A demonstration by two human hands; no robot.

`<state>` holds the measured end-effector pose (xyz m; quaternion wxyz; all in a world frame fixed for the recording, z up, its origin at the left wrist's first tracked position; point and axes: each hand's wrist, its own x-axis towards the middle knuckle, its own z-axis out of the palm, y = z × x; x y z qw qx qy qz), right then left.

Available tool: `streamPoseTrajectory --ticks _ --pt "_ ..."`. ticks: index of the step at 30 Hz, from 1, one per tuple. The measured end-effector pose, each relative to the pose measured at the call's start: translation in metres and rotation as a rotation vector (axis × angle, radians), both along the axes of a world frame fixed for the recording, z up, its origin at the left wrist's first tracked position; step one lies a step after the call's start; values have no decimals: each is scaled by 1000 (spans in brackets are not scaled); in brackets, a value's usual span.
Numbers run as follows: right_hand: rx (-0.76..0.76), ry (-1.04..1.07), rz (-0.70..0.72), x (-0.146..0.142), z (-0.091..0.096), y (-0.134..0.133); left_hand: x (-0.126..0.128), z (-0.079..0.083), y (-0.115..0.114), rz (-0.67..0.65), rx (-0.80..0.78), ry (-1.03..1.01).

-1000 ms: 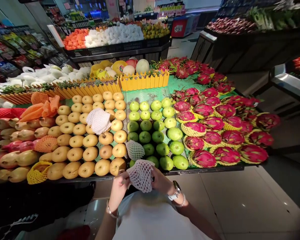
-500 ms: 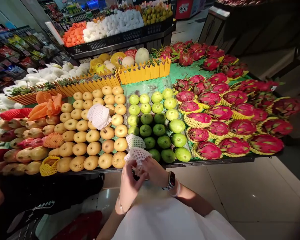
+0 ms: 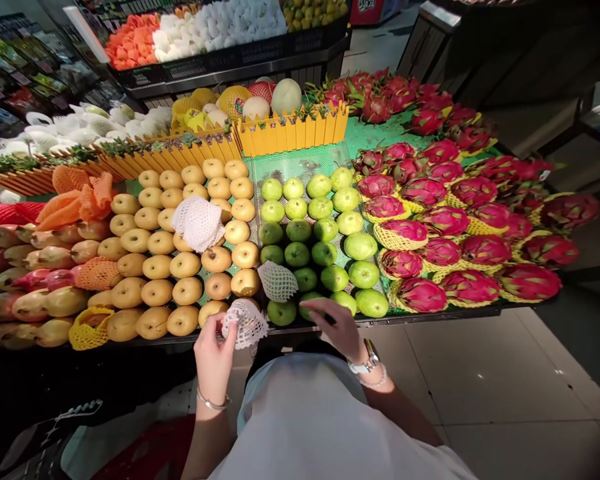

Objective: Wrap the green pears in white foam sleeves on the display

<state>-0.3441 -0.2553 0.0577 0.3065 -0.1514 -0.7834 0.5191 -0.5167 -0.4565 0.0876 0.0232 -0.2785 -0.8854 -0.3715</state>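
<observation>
In the head view, our two hands had parted. Half a second before, both had pinched the white foam net (image 3: 246,323) together, close in front of our body. Now the left hand (image 3: 214,357) alone kept it, thumb and fingers (image 3: 226,331) closed on its lower edge. The net hung crumpled just over the front edge of the display surface (image 3: 430,315), beside the nearest yellow pears (image 3: 187,290).

The right hand (image 3: 339,328) had let go and moved out over the front row of green fruits. Its fingers were loosely spread and lay on or just above one green fruit (image 3: 304,300). We could not tell whether they gripped it yet.

A second foam net (image 3: 277,281) lay empty among the green fruits, just behind that row. A third net (image 3: 198,223) rested further back on the pears. Dragon fruits (image 3: 420,293) in yellow nets filled the right of the surface, well apart from both hands. So the net was in one hand, and the free hand was at the unwrapped fruit.
</observation>
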Motion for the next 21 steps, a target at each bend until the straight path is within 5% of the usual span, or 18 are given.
streamPoseTrajectory --ticks 4,11,17,21 --pt "55 -125 -209 -1 -14 22 -17 1 -8 28 -1 -30" --pt "175 -102 -121 -52 12 49 -34 -7 -15 -54 -6 -134" --pt "316 -72 -139 -147 43 99 -49 -19 -34 -26 83 -183" --pt "527 -402 -244 -236 49 146 -58 -22 -38 -77 58 -225"
